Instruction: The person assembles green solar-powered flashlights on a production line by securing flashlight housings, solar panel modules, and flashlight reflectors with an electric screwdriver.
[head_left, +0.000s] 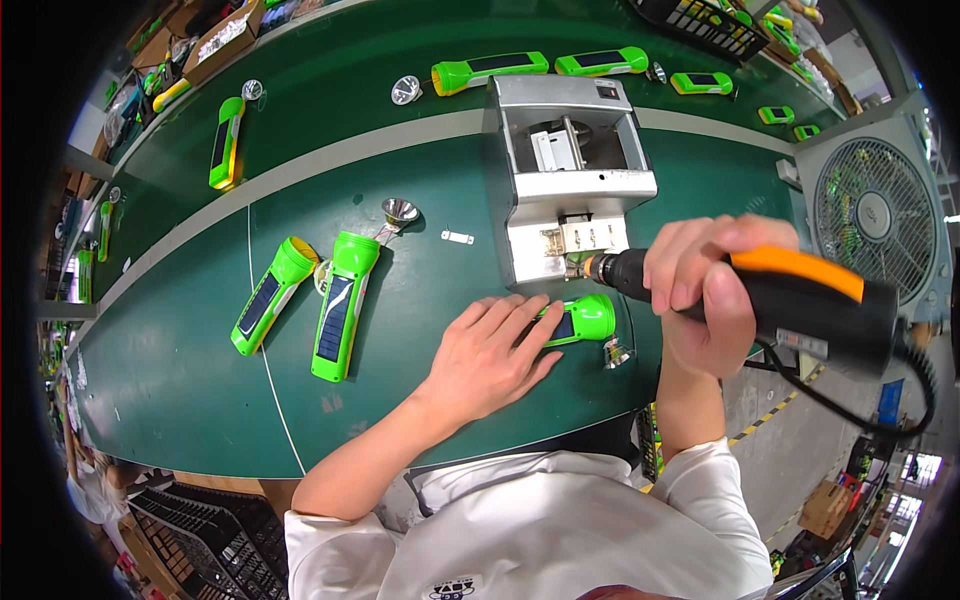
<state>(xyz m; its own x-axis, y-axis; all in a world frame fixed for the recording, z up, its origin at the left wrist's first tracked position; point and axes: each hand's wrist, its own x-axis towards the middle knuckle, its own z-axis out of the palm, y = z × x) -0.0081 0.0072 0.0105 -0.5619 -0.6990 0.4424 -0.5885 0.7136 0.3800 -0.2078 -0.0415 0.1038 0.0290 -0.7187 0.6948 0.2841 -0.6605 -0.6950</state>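
My left hand (pixel 490 350) lies over a green flashlight (pixel 594 317) with a dark solar panel, fingers across its body and thumb along the near side, holding it on the table. From that flashlight's head a loose reflector (pixel 616 353) hangs on wires. My right hand (pixel 710 280) is wrapped round a black and orange electric screwdriver (pixel 815 300), held sideways. Its tip reaches the front of a silver screw feeder (pixel 580 185); the exact contact is too small to tell. Left of my hands lie two more green flashlights, one upright (pixel 345 305) and one tilted (pixel 275 295).
A small white metal strip (pixel 458 237) lies left of the feeder. Several green flashlights, one at the back (pixel 490 70), rest beyond the grey strip (pixel 400 133). At right stands a fan (pixel 872 205); the screwdriver's cable (pixel 850 415) loops below it. Black crates (pixel 205 530) stand lower left.
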